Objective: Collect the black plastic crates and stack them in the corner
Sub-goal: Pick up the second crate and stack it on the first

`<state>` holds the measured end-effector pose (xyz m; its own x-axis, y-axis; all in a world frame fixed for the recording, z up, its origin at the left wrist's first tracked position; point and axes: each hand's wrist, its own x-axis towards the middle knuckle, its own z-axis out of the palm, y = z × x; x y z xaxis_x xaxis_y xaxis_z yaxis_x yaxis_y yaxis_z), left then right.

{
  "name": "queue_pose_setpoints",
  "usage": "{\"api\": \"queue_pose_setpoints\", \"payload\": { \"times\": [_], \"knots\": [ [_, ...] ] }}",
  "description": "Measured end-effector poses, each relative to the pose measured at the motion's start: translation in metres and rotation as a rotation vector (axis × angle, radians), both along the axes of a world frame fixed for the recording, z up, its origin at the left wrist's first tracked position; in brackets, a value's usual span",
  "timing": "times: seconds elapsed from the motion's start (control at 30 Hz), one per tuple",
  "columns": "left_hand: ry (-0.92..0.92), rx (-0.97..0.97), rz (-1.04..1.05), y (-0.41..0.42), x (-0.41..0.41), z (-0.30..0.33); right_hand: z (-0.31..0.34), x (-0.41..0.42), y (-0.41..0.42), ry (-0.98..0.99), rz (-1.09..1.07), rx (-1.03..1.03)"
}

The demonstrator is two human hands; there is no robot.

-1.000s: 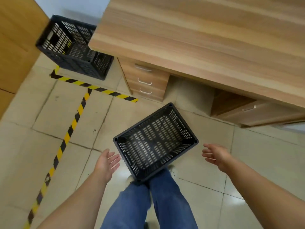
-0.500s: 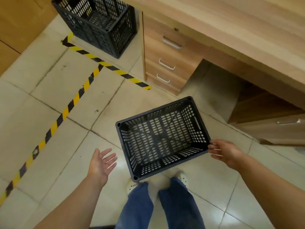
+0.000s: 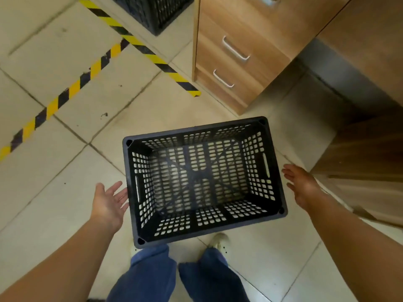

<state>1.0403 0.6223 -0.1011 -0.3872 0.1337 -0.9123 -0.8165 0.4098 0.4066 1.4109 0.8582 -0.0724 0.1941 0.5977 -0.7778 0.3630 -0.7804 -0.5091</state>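
Crate (image 3: 204,182) sat on floor (image 3: 65,192), flanked by L hand (image 3: 109,202) & R hand (image 3: 302,185); both spread flat, nothing gripped.

The crate (image 3: 202,182) sits on the floor (image 3: 65,192) between both hands, before the drawers (image 3: 237,59).
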Motion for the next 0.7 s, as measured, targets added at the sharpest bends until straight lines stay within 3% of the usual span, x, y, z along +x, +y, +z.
{"api": "queue_pose_setpoints", "payload": {
  "times": [0.33, 0.7],
  "knots": [
    [-0.045, 0.047, 0.035, 0.001, -0.005, -0.004, -0.015, -0.018, 0.007, 0.081, -0.105, -0.121],
    [-0.037, -0.056, -0.055, -0.015, -0.047, 0.075, 0.084, -0.039, -0.039, -0.001, -0.160, -0.289]
  ]
}}
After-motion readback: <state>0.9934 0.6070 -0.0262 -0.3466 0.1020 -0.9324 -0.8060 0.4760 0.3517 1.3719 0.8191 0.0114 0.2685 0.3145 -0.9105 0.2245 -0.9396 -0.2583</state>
